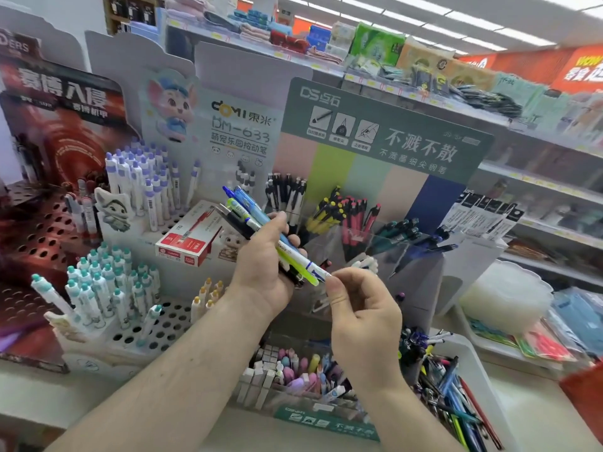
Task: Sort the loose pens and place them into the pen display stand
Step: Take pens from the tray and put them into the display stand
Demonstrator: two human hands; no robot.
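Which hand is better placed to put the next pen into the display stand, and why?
Probably the right hand. It already pinches the tip of a white pen and holds nothing else, while the left hand grips the whole bundle of pens. The stand's clear compartments sit just beyond it.

At the frame's centre the left hand (264, 265) grips a bundle of pens (261, 230), blue, yellow-green, black and white, slanting from upper left to lower right. The right hand (359, 308) pinches the lower tip of the white pen (313, 267) between thumb and forefinger. Just behind the hands stands the green-headed display stand (385, 132), with black, yellow, pink and dark pens leaning in its clear compartments. At lower right a white bin (470, 360) holds a jumble of loose pens (453, 393). A red box (187, 244) lies left of centre.
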